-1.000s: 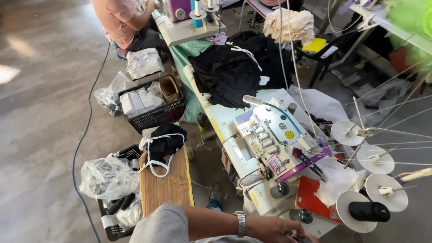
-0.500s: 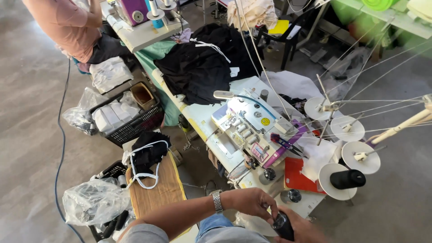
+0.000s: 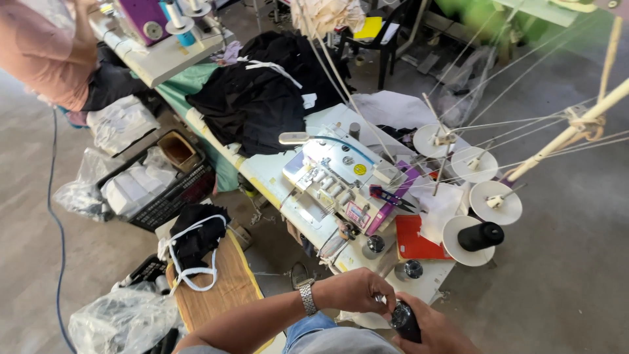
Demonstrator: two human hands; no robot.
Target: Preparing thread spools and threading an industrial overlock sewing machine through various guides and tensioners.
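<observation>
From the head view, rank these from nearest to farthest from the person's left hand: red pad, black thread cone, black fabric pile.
From the left hand:
1. Red pad, just beyond on the machine table.
2. Black thread cone, farther right on its stand.
3. Black fabric pile, far end of table.

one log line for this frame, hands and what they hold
left hand: fingertips on top of spool | right hand: grips black thread spool | white overlock sewing machine beyond

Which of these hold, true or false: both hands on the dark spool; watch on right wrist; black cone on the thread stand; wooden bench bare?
1. Both hands meet at a dark spool. True: left hand and right hand both touch it.
2. The wristwatch is on the right wrist. False: left wrist.
3. A black thread cone lies on a stand disc. True.
4. The wooden bench is bare. False: black fabric with white straps lies on it.
</observation>
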